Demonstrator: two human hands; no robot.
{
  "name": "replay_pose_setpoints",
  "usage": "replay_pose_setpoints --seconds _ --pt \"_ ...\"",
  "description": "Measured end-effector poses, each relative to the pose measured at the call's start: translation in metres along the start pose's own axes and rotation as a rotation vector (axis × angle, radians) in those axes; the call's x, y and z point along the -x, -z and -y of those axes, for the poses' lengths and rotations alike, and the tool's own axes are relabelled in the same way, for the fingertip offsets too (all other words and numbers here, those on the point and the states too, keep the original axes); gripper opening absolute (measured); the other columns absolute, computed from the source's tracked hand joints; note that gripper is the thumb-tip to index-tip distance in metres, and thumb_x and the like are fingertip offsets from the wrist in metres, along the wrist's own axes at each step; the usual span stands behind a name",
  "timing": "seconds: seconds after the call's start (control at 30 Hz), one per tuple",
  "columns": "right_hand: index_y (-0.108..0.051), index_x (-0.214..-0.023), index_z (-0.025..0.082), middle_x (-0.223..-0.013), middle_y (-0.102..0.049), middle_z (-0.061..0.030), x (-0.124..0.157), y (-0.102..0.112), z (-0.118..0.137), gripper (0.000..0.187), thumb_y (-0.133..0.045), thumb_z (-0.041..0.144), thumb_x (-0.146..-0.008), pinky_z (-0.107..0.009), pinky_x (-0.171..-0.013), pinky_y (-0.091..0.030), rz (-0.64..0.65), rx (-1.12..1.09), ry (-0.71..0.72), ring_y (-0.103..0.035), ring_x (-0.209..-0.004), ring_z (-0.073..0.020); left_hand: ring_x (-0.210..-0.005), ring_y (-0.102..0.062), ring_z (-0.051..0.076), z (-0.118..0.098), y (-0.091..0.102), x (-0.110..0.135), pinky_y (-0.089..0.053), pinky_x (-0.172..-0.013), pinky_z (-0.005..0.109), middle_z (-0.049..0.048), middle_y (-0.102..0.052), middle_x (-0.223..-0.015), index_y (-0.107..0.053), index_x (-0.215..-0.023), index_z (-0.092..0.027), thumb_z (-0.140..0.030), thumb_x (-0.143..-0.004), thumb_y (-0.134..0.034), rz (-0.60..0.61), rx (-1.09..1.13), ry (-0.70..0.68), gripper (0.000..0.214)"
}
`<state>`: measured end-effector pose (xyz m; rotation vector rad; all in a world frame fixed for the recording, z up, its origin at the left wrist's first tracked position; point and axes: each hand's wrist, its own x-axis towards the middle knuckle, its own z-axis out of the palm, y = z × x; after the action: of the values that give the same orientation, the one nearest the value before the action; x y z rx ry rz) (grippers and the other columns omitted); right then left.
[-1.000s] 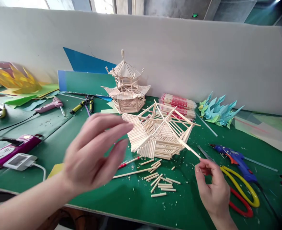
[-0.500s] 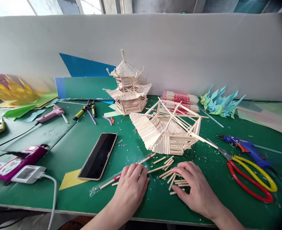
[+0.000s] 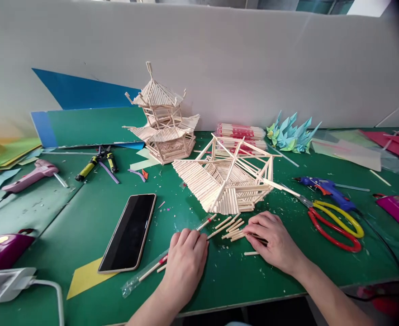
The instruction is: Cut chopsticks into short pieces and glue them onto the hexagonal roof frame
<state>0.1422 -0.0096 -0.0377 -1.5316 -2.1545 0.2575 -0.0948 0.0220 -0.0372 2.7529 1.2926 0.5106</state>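
My left hand (image 3: 186, 260) lies palm down near the front edge of the green table (image 3: 84, 213), its fingers flat over a long stick in a clear wrapper (image 3: 145, 274). My right hand (image 3: 274, 240) is just to the right, fingers closed over a few of the short cut wooden sticks (image 3: 231, 226) scattered there. Right behind both hands sits an unfinished stick roof frame (image 3: 226, 181). A finished two-tier stick pavilion (image 3: 160, 124) stands farther back by the white wall.
A black phone (image 3: 128, 233) lies left of my left hand on yellow paper (image 3: 84, 276). Red-and-yellow scissors (image 3: 335, 219) and a blue glue gun (image 3: 325, 188) lie right. Pink glue gun (image 3: 33, 174), pliers (image 3: 96, 163), power strip (image 3: 1, 246), chopstick packs (image 3: 242, 133) and folded paper (image 3: 291, 133) ring the area.
My left hand dropped from mid-air to the table front. My right hand let go of a long stick by the frame and moved onto the short sticks. The view shifted right.
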Motion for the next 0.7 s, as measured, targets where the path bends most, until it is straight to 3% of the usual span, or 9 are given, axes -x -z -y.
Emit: replay_pose_setpoints --seconds 0.2,0.47,0.7 --pt "-0.057 -0.097 0.019 -0.090 -0.063 -0.0058 -0.010 0.006 -0.011 0.018 -0.050 0.012 -0.082 -0.036 -0.075 -0.045 -0.073 -0.057 0.056 -0.055 -0.087 -0.0197 -0.072 -0.051 0.022 -0.004 0.000 0.001 -0.038 -0.065 0.037 0.0058 -0.060 -0.072 -0.062 -0.079 -0.017 -0.021 -0.085 -0.045 -0.047 0.020 0.044 0.018" --pt "-0.058 -0.094 0.020 -0.089 -0.065 -0.0042 -0.024 0.005 -0.026 0.015 -0.049 0.013 -0.085 -0.031 -0.073 -0.050 -0.034 -0.114 0.170 -0.060 -0.082 -0.0161 -0.076 -0.050 0.021 -0.011 0.000 -0.005 -0.037 -0.067 0.037 0.0045 -0.060 -0.075 -0.058 -0.079 -0.019 -0.016 -0.085 -0.044 0.011 0.038 0.073 0.016" --pt "-0.058 -0.095 0.020 -0.087 -0.063 -0.0039 -0.018 0.008 -0.022 0.016 -0.047 0.012 -0.085 -0.031 -0.071 -0.050 0.018 -0.179 0.215 -0.059 -0.079 -0.0160 -0.074 -0.054 0.018 -0.006 0.000 0.001 -0.040 -0.070 0.033 0.0045 -0.060 -0.081 -0.055 -0.087 -0.018 -0.010 -0.083 -0.046 -0.163 0.039 0.103 0.013"
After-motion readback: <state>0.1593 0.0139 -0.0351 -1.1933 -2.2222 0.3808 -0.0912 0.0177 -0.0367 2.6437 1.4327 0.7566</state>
